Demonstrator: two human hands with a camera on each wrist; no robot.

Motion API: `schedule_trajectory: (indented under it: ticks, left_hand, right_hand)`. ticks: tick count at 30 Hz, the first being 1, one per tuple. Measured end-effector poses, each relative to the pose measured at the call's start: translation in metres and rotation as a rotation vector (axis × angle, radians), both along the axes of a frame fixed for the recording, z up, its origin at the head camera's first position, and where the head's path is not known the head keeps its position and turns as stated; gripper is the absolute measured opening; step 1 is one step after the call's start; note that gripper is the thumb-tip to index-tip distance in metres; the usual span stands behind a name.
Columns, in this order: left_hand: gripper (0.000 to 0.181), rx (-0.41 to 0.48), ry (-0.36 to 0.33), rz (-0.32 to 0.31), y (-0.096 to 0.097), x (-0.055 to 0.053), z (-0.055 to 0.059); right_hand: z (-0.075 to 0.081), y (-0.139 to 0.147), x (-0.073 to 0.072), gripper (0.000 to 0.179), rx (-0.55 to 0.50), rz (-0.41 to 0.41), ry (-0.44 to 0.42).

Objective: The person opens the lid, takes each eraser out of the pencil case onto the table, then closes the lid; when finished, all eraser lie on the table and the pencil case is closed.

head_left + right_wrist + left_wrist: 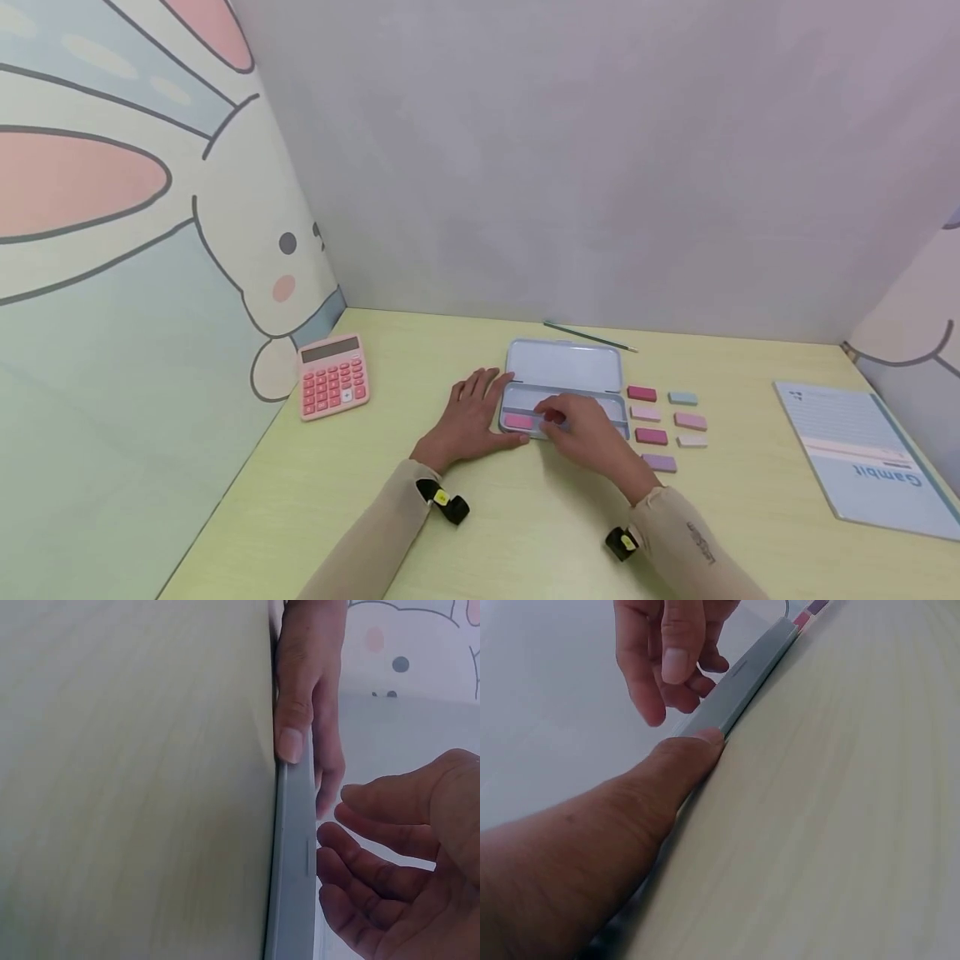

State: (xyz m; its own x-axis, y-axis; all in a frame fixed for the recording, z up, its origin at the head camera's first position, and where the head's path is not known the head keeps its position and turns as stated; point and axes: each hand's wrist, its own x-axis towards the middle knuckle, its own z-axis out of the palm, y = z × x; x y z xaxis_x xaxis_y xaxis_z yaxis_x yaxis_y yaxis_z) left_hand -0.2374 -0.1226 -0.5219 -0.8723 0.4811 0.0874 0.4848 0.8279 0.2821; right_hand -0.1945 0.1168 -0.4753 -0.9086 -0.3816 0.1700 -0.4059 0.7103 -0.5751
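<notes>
A pale blue case (564,364) lies with its lid folded back, and a pink block (518,422) sits in its front left compartment. My left hand (471,422) rests beside the case with spread fingers. Its thumb (694,742) touches the front edge of the case. Over the middle of the open case hovers my right hand (583,429), its fingers loosely bent. Nothing shows between the thumb and fingers of the right hand (405,855) in the right wrist view. The compartment beneath that hand is partly hidden.
Several small blocks in crimson, pink, purple (659,463), blue (682,398) and white lie right of the case. Behind it is a dark green pencil (590,336). A pink calculator (333,377) stands far left, and a notepad (862,450) lies far right.
</notes>
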Motion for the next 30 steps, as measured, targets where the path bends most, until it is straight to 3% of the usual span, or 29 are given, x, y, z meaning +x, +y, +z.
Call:
schedule_trajectory:
  ticks: [5,16,30]
  left_hand:
    - [0.106,-0.016,0.012,0.000,0.000,0.000,0.000]
    - [0.106,-0.010,0.019,-0.007,0.000,-0.001,0.000]
    - [0.106,-0.014,0.017,-0.002,0.000,-0.001,-0.002]
  right_hand:
    - [-0.001,-0.006,-0.010,0.019,0.023,0.047,-0.006]
    - [-0.001,-0.018,-0.013,0.014,0.123,-0.015,-0.012]
    - [-0.002,-0.027,-0.009,0.006,0.062,-0.058,-0.005]
